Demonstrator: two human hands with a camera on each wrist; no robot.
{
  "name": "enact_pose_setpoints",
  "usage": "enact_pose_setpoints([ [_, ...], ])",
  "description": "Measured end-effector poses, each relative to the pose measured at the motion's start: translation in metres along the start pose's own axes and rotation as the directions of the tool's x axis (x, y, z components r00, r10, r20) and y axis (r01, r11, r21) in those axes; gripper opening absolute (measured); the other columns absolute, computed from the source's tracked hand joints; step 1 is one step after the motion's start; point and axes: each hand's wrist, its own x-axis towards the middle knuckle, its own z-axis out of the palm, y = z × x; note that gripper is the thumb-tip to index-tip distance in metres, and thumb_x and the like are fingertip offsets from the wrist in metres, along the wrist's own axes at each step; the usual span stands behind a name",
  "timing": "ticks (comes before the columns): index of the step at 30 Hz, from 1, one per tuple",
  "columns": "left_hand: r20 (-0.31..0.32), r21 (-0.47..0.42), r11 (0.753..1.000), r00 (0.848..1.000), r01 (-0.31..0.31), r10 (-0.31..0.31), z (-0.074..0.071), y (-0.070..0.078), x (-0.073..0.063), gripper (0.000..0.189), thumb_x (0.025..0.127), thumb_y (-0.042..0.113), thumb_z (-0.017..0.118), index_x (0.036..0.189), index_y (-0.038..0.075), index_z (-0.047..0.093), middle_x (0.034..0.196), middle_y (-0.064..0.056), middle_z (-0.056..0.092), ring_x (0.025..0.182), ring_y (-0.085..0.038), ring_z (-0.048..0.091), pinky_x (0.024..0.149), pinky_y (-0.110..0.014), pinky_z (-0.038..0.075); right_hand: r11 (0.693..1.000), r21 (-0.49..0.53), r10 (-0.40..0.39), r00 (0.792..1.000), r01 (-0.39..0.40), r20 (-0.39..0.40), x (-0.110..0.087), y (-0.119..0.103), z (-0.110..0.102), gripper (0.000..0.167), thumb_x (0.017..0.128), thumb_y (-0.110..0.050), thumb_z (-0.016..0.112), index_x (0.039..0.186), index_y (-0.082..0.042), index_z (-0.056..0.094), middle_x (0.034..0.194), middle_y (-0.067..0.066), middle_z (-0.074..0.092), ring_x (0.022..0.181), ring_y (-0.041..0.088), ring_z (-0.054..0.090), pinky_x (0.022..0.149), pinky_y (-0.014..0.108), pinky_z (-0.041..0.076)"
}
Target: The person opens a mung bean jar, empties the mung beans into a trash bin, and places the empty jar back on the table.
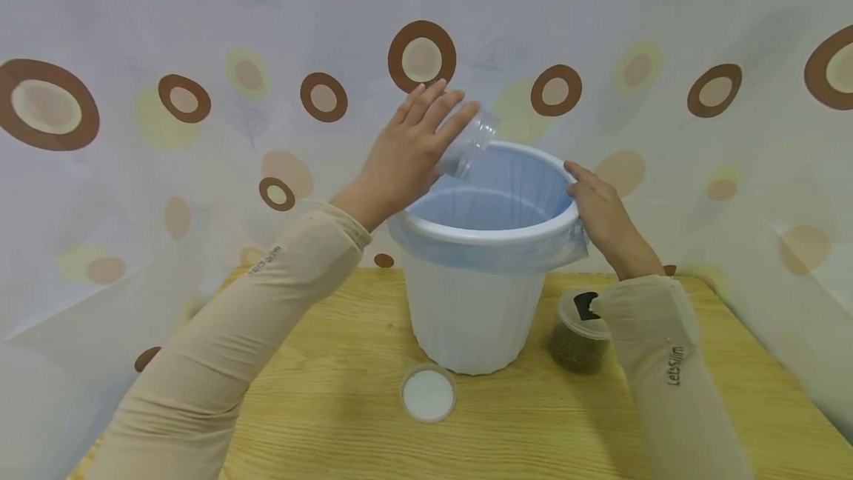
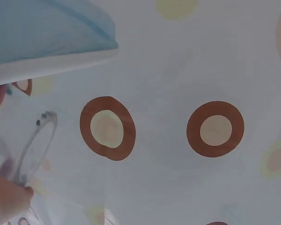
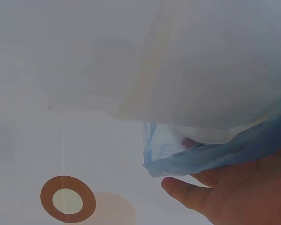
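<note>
In the head view my left hand grips a clear plastic jar, tilted with its mouth toward the inside of a white trash bin. In the left wrist view a few dark specks cling to the rim of the jar, beside part of my left hand. A blue bag lines the bin, its edge folded over the outside. At the bin's right side my right hand holds the rim. The right wrist view shows its fingers against the bag's folded edge.
Beside the bin's right side, a lidded clear jar of dark green-brown contents stands on the wooden table, partly behind the right sleeve. A round white lid lies in front of the bin. A patterned curtain hangs behind.
</note>
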Motion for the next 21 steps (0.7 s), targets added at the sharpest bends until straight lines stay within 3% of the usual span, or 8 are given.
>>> enact_pose_setpoints([
  [5,0.132,-0.014,0.998,0.990,-0.054,0.056,0.0042,-0.0015,-0.0020,0.071,0.085,0.006,0.069,0.146,0.009,0.035,0.148,-0.014,0.037,0.142,-0.032,0.024,0.118,-0.038,0.008,1.000,-0.015,0.016,1.000,-0.016,0.000,0.0008,0.0009,0.0005,0.057,0.101,-0.025,0.019,0.154,-0.006,0.011,0.159,0.018,0.009,0.144,0.038,0.009,0.114,0.056,0.009],
  [10,0.118,-0.012,0.999,0.992,-0.050,0.051,0.0041,-0.0024,-0.0020,0.068,0.085,0.004,0.067,0.145,0.009,0.036,0.147,-0.014,0.038,0.142,-0.032,0.025,0.118,-0.037,0.008,1.000,-0.005,0.014,1.000,-0.014,0.002,0.0007,0.0010,-0.0007,0.056,0.102,-0.025,0.019,0.154,-0.007,0.010,0.159,0.017,0.008,0.144,0.037,0.009,0.114,0.056,0.009],
  [21,0.151,-0.029,0.999,0.987,-0.043,0.047,0.0042,-0.0033,-0.0046,0.075,0.083,0.008,0.073,0.146,0.009,0.034,0.149,-0.014,0.036,0.143,-0.033,0.022,0.118,-0.037,0.005,1.000,-0.009,0.018,1.000,-0.018,0.002,0.0004,-0.0008,-0.0001,0.056,0.101,-0.024,0.019,0.154,-0.006,0.011,0.159,0.018,0.009,0.144,0.038,0.009,0.114,0.056,0.010],
])
